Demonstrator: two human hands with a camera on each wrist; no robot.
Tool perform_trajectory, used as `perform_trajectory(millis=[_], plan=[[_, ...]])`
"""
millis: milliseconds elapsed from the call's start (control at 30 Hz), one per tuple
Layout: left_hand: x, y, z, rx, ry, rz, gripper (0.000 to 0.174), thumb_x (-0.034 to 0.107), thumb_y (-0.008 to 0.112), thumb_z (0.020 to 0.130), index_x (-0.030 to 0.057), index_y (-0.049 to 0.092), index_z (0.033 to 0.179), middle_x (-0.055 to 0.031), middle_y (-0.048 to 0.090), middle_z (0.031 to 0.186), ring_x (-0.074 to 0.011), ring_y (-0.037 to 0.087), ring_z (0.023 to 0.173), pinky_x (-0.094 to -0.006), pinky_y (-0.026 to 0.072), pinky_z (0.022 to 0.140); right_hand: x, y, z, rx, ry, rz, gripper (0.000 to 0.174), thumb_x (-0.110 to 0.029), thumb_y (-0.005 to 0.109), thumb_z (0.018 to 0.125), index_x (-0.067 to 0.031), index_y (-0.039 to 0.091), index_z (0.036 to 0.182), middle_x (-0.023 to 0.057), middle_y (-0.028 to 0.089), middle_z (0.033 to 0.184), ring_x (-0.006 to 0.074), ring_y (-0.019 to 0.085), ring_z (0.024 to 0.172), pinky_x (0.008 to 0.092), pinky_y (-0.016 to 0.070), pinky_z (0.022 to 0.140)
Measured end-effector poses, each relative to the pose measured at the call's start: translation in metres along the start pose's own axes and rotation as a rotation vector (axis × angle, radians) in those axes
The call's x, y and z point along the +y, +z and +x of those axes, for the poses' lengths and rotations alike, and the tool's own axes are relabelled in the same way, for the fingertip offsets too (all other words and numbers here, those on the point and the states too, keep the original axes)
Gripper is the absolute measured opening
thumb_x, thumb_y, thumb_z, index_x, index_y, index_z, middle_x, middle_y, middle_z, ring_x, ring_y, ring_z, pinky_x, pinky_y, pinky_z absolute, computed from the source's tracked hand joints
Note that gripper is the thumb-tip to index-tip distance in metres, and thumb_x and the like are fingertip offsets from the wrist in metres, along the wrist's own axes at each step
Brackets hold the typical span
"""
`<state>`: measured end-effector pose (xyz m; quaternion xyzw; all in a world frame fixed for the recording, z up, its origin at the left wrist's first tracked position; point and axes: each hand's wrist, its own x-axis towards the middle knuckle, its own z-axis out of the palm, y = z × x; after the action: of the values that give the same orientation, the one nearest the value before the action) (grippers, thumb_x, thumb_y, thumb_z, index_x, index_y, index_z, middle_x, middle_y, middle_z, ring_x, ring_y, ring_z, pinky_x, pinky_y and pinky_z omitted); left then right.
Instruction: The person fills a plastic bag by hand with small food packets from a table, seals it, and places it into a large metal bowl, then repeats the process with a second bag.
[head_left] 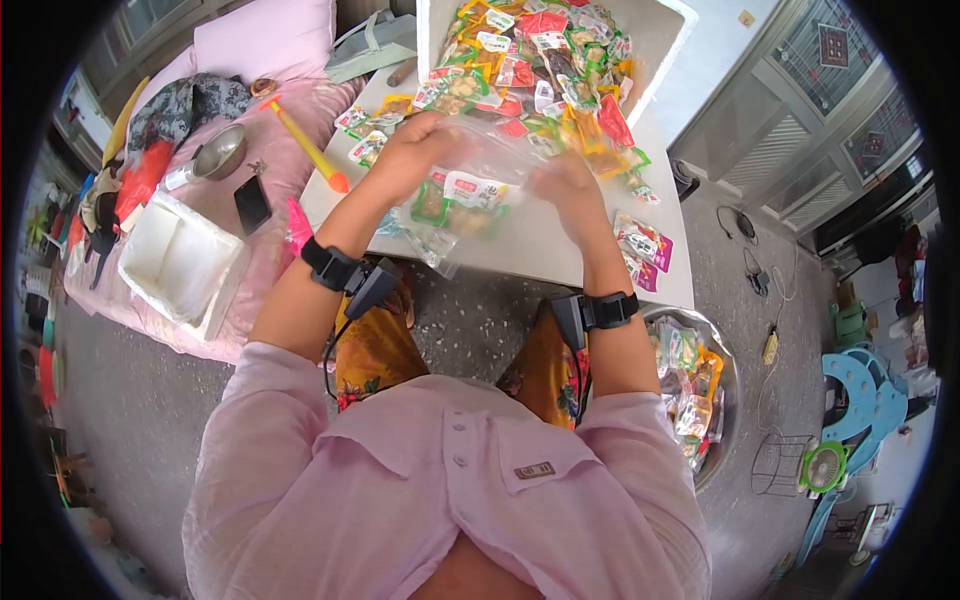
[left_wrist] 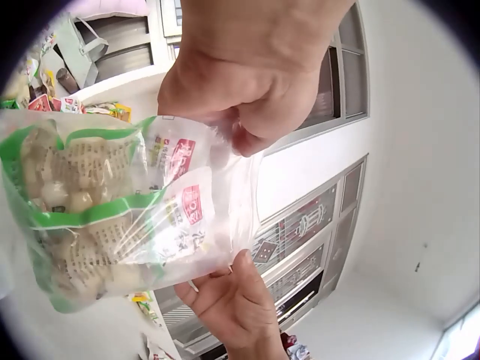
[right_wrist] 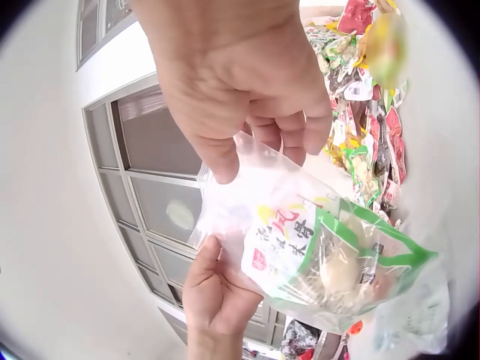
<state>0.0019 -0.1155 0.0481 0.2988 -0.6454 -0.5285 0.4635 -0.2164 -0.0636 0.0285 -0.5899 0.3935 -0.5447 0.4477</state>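
Observation:
A clear plastic bag (head_left: 495,150) hangs between both hands over the front of the white table (head_left: 540,245). My left hand (head_left: 415,155) pinches one side of its top edge. On the other side, my right hand (head_left: 565,190) grips the same edge between thumb and fingers, blurred in the head view. Inside the bag lie green-edged food packets (left_wrist: 90,180) with white printed labels and pale round pieces. In the right wrist view, a packet (right_wrist: 337,262) shows large red and black characters. Another thin clear bag (head_left: 432,245) lies at the table's front edge, below my left hand.
A white foam box (head_left: 670,45) full of colourful packets (head_left: 540,60) spills onto the table. Purple packets (head_left: 645,250) lie at the right edge. A metal basin (head_left: 730,400) of packets stands at lower right. On the pink bed (head_left: 275,210) are a foam tray (head_left: 165,265) and a phone (head_left: 252,205).

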Motion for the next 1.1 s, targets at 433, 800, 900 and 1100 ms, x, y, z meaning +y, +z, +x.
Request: perform_trajectory(millis=[433,800,900,1100], plan=[[-0.003,0.05,-0.116,-0.118,-0.069,-0.107,0.018,0.015,0.043,0.084,-0.0002,0.049,0.091,-0.0072,0.054,0.083,-0.0137,0.051,0.077,-0.0274,0.0402,0.072,-0.045,0.007,-0.114,-0.333,-0.107,-0.485,0.022,-0.021,0.059,0.067,-0.002,0.051,0.076,0.0094,0.05,0.065,0.0198,0.049,0.061,0.0295,0.0382,0.056],[-0.028,0.074,-0.136,-0.338,-0.109,-0.026,0.019,0.016,0.044,0.083,0.0003,0.05,0.091,-0.0026,0.049,0.083,-0.0088,0.043,0.076,-0.0223,0.0343,0.071,-0.036,0.007,-0.148,-0.31,-0.09,-0.623,0.014,-0.017,0.049,0.071,-0.0028,0.051,0.075,0.0131,0.051,0.067,0.0292,0.051,0.066,0.0359,0.0386,0.059],[-0.052,0.06,-0.13,-0.479,-0.209,0.087,0.018,0.016,0.045,0.082,0.0009,0.05,0.091,-0.0033,0.05,0.086,-0.01,0.045,0.078,-0.0232,0.0355,0.074,-0.032,-0.02,-0.165,-0.224,-0.002,-0.59,0.012,-0.014,0.052,0.071,-0.0028,0.051,0.075,0.0121,0.051,0.067,0.0266,0.051,0.065,0.0331,0.0391,0.058],[-0.109,0.029,-0.142,-0.638,-0.587,0.182,0.015,0.013,0.047,0.079,0.0026,0.05,0.089,-0.0019,0.051,0.084,-0.0096,0.046,0.079,-0.0232,0.0378,0.072,-0.033,-0.095,-0.235,0.109,0.135,-0.596,0.013,-0.008,0.057,0.072,-0.0027,0.053,0.083,0.0043,0.053,0.071,0.0116,0.052,0.065,0.0241,0.0405,0.059]])
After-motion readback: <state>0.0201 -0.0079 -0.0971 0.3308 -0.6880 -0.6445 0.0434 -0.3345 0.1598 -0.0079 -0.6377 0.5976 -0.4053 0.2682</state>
